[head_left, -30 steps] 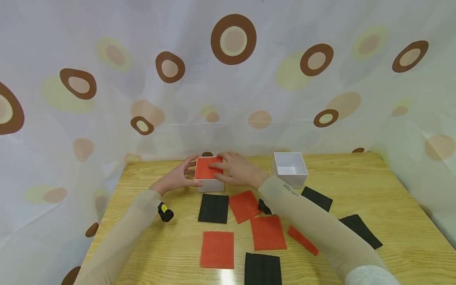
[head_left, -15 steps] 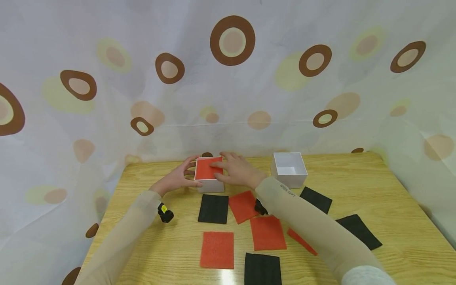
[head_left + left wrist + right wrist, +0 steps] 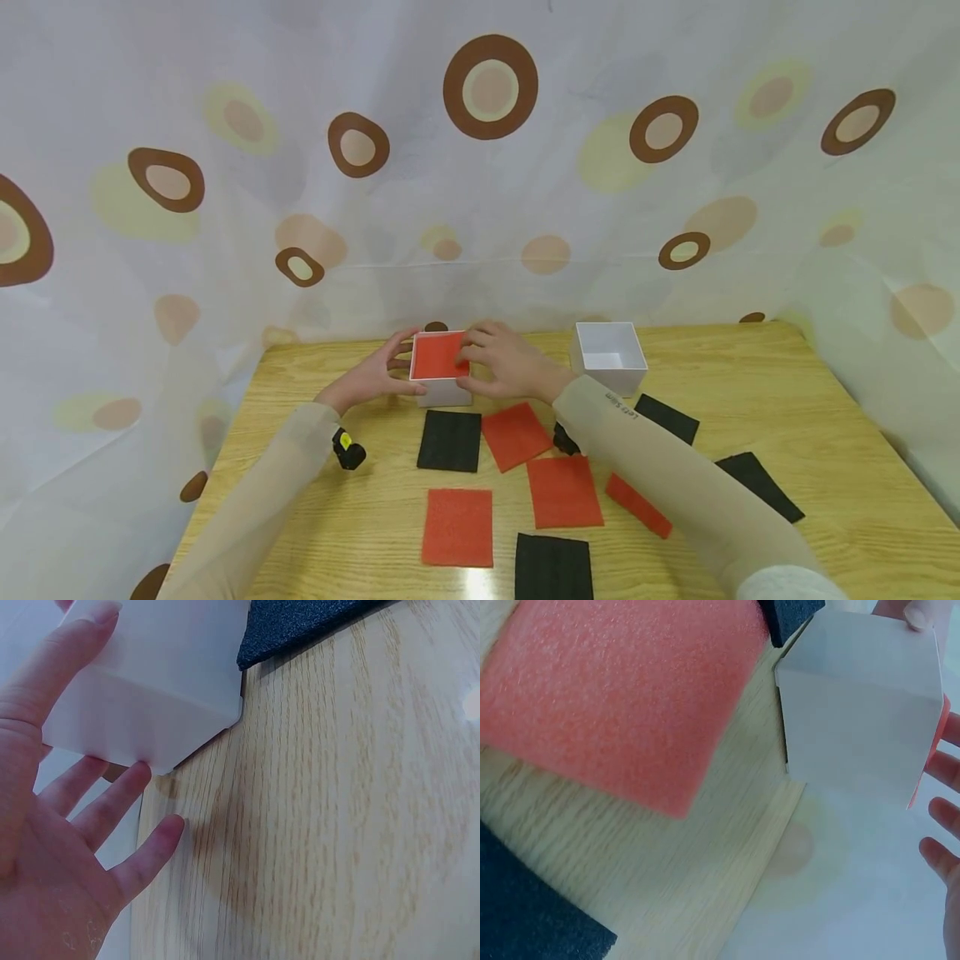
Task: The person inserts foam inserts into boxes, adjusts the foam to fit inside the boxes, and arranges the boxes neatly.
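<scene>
A white box (image 3: pixel 444 392) stands near the table's back edge, with a red foam square (image 3: pixel 435 357) lying in its top opening. My left hand (image 3: pixel 369 375) holds the box from the left; its thumb (image 3: pixel 67 656) lies on one face and the fingers reach along the side. At the right rim, my right hand (image 3: pixel 508 362) touches the red square's edge with loosely bent fingers. In the right wrist view, a strip of the red square (image 3: pixel 939 735) stands out past the rim beside the fingertips. Whether the thumb pinches it is hidden.
A second white box (image 3: pixel 611 358) stands open at the back right. Loose red squares (image 3: pixel 457 527) and black squares (image 3: pixel 450 440) lie on the wooden table (image 3: pixel 360 533), several partly under my right forearm. A patterned sheet (image 3: pixel 405 208) hangs behind the table.
My right hand has slid a little to the right, from over the middle of the red foam square to the box's right rim. The left hand stays in place.
</scene>
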Demonstrator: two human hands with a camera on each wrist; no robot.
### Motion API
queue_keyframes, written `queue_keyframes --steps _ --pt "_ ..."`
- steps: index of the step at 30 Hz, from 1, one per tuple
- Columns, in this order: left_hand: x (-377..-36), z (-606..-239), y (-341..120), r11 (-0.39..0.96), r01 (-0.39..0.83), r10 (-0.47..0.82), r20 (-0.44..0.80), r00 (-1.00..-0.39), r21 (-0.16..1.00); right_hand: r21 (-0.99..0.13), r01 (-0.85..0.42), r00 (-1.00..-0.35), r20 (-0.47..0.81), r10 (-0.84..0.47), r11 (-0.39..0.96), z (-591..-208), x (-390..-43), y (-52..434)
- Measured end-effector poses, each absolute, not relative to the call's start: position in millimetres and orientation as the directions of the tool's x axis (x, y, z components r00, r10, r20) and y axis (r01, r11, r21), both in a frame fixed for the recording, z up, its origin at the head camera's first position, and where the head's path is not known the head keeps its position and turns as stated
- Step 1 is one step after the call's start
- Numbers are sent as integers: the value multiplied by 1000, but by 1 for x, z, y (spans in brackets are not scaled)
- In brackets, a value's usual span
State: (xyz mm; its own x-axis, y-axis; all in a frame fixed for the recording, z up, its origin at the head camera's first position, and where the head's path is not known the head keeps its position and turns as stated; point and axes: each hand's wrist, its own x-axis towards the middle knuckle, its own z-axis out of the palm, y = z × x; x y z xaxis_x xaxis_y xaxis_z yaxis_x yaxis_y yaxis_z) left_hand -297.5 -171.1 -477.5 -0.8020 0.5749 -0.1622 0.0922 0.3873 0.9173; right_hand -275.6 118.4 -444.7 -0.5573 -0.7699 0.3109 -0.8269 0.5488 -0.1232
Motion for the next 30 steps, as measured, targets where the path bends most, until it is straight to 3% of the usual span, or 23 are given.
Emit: queue_keyframes --steps 21,30 --pt "-298 -477 -172 378 105 587 -150 -795 920 -113 -815 -580 147 -801 569 -444 -271 114" --pt "-300 -479 -172 391 106 581 -156 -799 914 -28 -716 -697 90 -712 697 -450 -276 110"
